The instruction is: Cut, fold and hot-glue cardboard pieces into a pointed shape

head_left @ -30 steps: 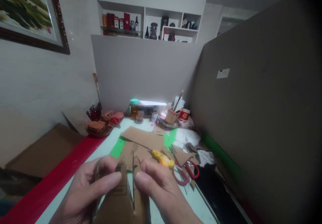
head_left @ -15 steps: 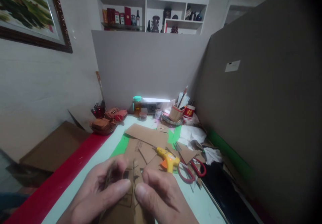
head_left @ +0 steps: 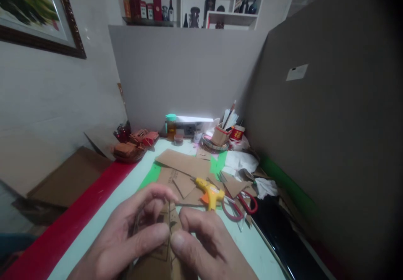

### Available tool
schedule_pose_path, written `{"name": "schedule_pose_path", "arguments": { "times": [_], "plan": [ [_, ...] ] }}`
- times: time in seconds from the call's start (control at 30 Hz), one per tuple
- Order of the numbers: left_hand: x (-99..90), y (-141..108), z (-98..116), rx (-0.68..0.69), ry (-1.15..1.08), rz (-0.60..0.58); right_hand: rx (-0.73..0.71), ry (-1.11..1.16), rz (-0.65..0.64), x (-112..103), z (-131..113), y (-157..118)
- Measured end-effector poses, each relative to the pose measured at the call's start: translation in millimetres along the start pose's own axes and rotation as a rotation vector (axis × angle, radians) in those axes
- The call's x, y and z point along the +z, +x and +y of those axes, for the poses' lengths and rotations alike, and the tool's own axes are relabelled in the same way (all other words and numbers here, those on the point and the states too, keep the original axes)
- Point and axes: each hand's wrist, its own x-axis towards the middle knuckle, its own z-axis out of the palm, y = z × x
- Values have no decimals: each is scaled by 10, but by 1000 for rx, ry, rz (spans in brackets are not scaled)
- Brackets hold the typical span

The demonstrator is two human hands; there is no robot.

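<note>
A brown cardboard piece [head_left: 154,264] with printed lines and a seam along its middle is held close to me, its lower end cut off by the frame. My left hand [head_left: 132,234] grips its left side, thumb on the face beside the seam and index fingertip at the top end. On the other side of the seam, my right hand [head_left: 204,242] pinches the piece between thumb and curled fingers. Just beyond the hands lie a yellow glue gun [head_left: 210,192] and red-handled scissors [head_left: 234,211]. Flat cardboard sheets [head_left: 185,162] are spread behind them.
A woven basket [head_left: 127,152] with brown and red items stands at the far left. At the back are a jar with a turquoise lid [head_left: 171,126] and a holder with brushes [head_left: 220,136]. Grey partitions [head_left: 189,70] enclose the back and right. A glossy black object [head_left: 280,234] lies at the right.
My left index finger has moved to the top end of the cardboard, and both thumbs sit nearer together at the seam. The view has tilted slightly downward.
</note>
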Motion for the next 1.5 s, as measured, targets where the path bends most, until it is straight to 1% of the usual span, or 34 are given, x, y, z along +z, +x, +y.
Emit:
{"name": "schedule_pose_path", "arguments": {
  "times": [0.1, 0.17, 0.27, 0.33, 0.4, 0.5, 0.57, 0.63, 0.7, 0.73, 0.8, 0.87, 0.93, 1.0, 1.03, 1.1, 1.17, 1.23, 1.33, 1.43, 1.5],
  "plan": [
    [71, 20, 23, -14, -40, 23, -16, -16, -42, -8, -120, 29],
    [110, 33, 26, 3, -32, 59, -49, -20, -53, -20, -175, 59],
    [135, 46, 10, 88, 46, 138, -98, -24, -73, -47, -191, 97],
    [131, 55, -10, 147, 94, 175, -93, -16, -106, -64, -173, 109],
    [119, 67, -32, 151, 73, 167, -76, 4, -133, -74, -153, 113],
    [98, 92, -62, 88, -42, 102, -56, 39, -149, -77, -144, 119],
    [87, 104, -73, 65, -104, 92, -32, 65, -144, -75, -155, 127],
    [81, 112, -77, 72, -142, 123, 8, 138, -148, -76, -170, 136],
    [79, 119, -80, 113, -170, 175, 58, 229, -172, -82, -179, 136],
    [79, 123, -83, 142, -169, 213, 79, 230, -176, -86, -179, 129],
    [80, 129, -96, 209, -142, 289, 84, 118, -135, -91, -169, 100],
    [83, 131, -121, 278, -93, 361, 21, -33, -57, -87, -142, 58],
    [86, 126, -157, 349, -53, 423, -116, -109, -4, -72, -96, 19],
    [88, 114, -196, 404, -38, 482, -331, -207, 25, -46, -27, -1],
    [89, 106, -214, 424, -40, 508, -453, -294, 64, -29, 16, -1],
    [96, 88, -243, 454, -50, 560, -668, -486, 180, 14, 111, 14],
    [108, 67, -268, 485, -58, 593, -805, -628, 314, 68, 208, 41],
    [124, 48, -297, 522, -60, 611, -881, -675, 407, 128, 290, 74],
    [139, 30, -348, 553, -59, 637, -967, -628, 464, 204, 362, 122],
    [148, 8, -371, 569, -57, 648, -999, -524, 445, 229, 369, 132],
    [157, -26, -356, 548, -72, 623, -942, -460, 375, 206, 329, 94]
  ]
}}
